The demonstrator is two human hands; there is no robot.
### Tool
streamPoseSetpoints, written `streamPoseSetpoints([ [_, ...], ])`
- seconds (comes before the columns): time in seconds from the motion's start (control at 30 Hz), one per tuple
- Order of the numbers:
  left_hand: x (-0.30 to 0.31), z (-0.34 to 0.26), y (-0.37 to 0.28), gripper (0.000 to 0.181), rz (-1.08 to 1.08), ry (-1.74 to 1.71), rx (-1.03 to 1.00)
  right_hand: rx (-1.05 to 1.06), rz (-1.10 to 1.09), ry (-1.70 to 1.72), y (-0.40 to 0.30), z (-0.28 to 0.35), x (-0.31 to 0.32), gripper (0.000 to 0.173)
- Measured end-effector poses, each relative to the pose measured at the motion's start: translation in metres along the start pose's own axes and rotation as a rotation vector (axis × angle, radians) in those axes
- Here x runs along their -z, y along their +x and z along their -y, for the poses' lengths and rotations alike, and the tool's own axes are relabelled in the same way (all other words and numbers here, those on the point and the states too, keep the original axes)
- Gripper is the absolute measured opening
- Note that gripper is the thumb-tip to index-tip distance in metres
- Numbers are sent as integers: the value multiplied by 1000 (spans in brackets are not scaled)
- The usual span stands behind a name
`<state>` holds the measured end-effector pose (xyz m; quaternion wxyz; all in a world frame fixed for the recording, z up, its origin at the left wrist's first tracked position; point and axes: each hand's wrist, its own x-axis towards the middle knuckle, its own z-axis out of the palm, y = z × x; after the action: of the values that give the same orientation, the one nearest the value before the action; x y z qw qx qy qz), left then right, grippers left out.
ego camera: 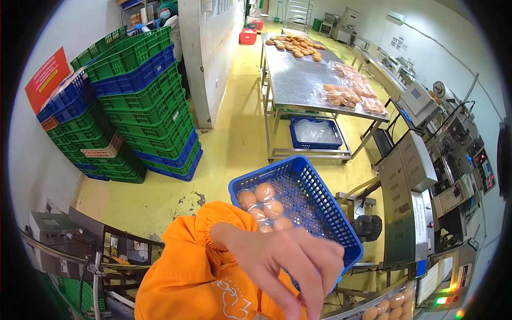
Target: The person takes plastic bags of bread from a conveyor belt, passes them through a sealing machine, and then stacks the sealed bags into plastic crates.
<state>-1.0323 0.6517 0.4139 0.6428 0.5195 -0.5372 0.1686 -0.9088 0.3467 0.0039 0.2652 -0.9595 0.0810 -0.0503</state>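
One of my hands (pixel 286 260), in an orange sleeve, reaches across the near end of a blue plastic crate (pixel 336 208). It seems to be my left hand; its fingers are bent downward, and whether they grip anything cannot be told. Inside the crate, along its left side, lie clear packs of round brown buns (pixel 273 209). My other hand is not distinguishable in view. At the bottom right, a clear pack of round buns (pixel 390 306) lies on the machine's surface.
Tall stacks of green and blue crates (pixel 148 100) stand left. A metal table (pixel 296 80) ahead bears loose and bagged buns; another blue crate (pixel 316 146) sits on its lower shelf. Packaging machinery (pixel 408 208) lines the right side. A co-worker (pixel 172 24) stands behind the crates.
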Motion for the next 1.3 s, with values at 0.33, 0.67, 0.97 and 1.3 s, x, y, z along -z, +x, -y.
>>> streamPoseSetpoints([
  [0.33, 19, -29, -16, 26, -32, -214, -73, -65, -1, -120, -3, 8, -3, 73],
  [0.67, 31, -56, -24, 14, -24, -61, -105, -82, -13, -157, -9, 21, 2, 69],
  [0.97, 29, -49, -45, 20, -56, 16, -140, -44, -18, -139, -7, 25, -6, 59],
  [1.3, 28, -42, -47, 18, -46, 81, -148, 37, -65, -236, -13, 21, 1, 59],
])
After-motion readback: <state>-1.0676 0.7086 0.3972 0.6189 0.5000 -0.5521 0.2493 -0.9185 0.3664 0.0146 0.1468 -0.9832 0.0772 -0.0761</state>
